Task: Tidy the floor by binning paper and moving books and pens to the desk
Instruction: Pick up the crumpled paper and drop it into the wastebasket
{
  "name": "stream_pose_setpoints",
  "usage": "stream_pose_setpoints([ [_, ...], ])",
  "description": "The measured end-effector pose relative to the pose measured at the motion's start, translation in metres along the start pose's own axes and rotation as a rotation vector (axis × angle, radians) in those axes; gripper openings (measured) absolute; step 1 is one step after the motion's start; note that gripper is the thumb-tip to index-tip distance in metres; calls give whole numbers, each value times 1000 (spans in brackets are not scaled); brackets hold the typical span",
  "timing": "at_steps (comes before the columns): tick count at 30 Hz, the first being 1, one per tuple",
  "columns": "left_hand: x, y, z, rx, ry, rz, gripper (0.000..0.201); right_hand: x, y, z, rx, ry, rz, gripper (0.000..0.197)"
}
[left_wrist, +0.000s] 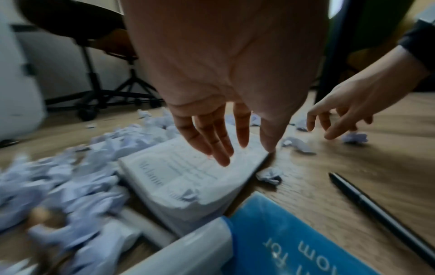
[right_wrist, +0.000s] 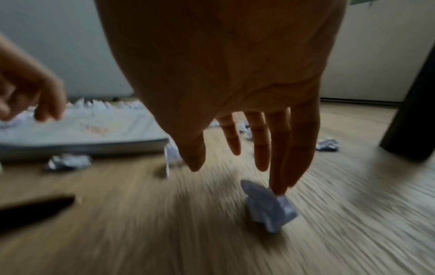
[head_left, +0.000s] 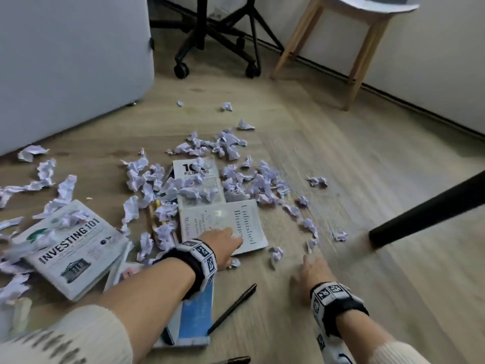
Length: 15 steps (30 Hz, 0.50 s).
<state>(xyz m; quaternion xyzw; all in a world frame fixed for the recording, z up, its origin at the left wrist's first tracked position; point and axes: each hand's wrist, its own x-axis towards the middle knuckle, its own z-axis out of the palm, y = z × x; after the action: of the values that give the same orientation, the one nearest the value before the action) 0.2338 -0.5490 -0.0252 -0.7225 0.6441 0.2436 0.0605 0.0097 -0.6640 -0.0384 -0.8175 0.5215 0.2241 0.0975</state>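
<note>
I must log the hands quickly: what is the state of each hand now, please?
Left hand: open, fingers straight over the white book, holding nothing.
Right hand: open, fingers reaching down to a crumpled paper, not yet gripping.

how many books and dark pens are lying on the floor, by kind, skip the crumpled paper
books: 4 (Investing 101, Filipinos, Unfinished Business, blue book); another may hide under Investing 101
dark pens: 2
total: 6
</note>
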Motion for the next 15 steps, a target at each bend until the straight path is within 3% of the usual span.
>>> stream_pose_setpoints([
  [5, 20, 24, 14, 119, -37, 201, 37, -19, 9, 11, 211, -70, 16, 15],
  [9, 25, 28, 22, 117, -55, 218, 24, -15, 11, -6, 518, 144, -52, 6],
  [12, 29, 29, 27, 219, -79, 289, 27, 1, -6, -7, 704, 226, -115, 29],
  [13, 30, 31, 25, 253, -49, 324, 25, 6, -13, -3, 683, 221, -130, 40],
  [15, 32, 32, 21, 254, 113, 388, 10, 17, -23, 13, 401, 218, -153, 61],
])
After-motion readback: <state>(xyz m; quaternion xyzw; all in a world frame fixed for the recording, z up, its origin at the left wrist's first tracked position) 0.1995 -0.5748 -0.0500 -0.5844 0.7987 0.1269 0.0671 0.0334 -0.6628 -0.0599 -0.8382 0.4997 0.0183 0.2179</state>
